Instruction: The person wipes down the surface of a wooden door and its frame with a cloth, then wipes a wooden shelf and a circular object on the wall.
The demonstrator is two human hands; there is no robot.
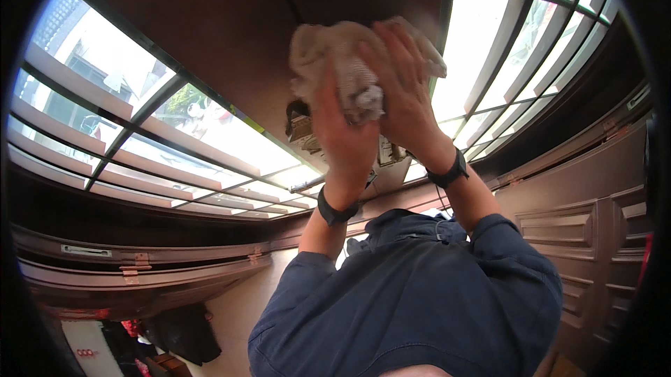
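A crumpled off-white cloth (342, 41) is bunched up in front of the dark brown panel (210, 13) at the top of the view. My left hand (344, 132) grips it from the left and below, thumb side toward the middle. From the right my right hand (405, 94) is closed on the same cloth, its fingers stretched up over the folds. A wad of the cloth bulges out between both hands. Each wrist wears a black band. Part of the panel is covered by the hands and cloth.
Barred windows with slats, the left window (105, 118) and right window (524, 41), flank the panel. Small objects (300, 125) sit behind my left hand, partly hidden. A hinged brown wooden door (559, 230) stands at right. Dark clothing (185, 331) hangs at lower left.
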